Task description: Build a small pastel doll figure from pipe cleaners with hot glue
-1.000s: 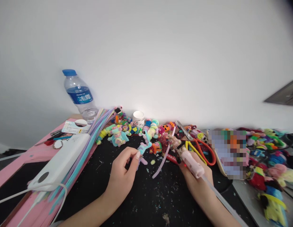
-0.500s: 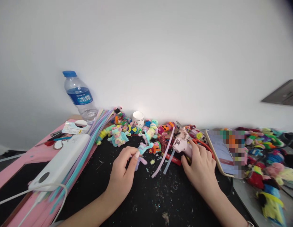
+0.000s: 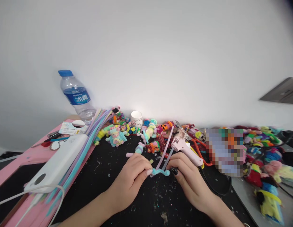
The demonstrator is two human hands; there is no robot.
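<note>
My left hand (image 3: 133, 176) is closed with thumb and finger pinching a small pastel pipe-cleaner figure. Its lavender and pink end (image 3: 138, 148) sticks out above my knuckles, and a wavy light-blue pipe-cleaner limb (image 3: 161, 171) reaches right from my thumb. My right hand (image 3: 191, 179) is closed just beyond the limb's tip, with a small dark shiny spot (image 3: 174, 171) at its fingertips; what that is I cannot make out. Behind the right hand lies a pale pink glue gun (image 3: 186, 148), its glue stick (image 3: 168, 159) pointing toward me. A pink pipe cleaner (image 3: 165, 146) lies beside it.
Several pipe-cleaner figures (image 3: 116, 137) line the wall, around a white paper roll (image 3: 136, 119). To the left are a bundle of pipe cleaners (image 3: 82, 164), a white power bank (image 3: 57, 162) and a water bottle (image 3: 76, 96). Orange-handled pliers (image 3: 200, 151) and a blurred-out phone (image 3: 219, 154) lie right.
My right hand has left the glue gun and come to the figure's blue limb. My left hand has moved right and nearer to me, turning the figure.
</note>
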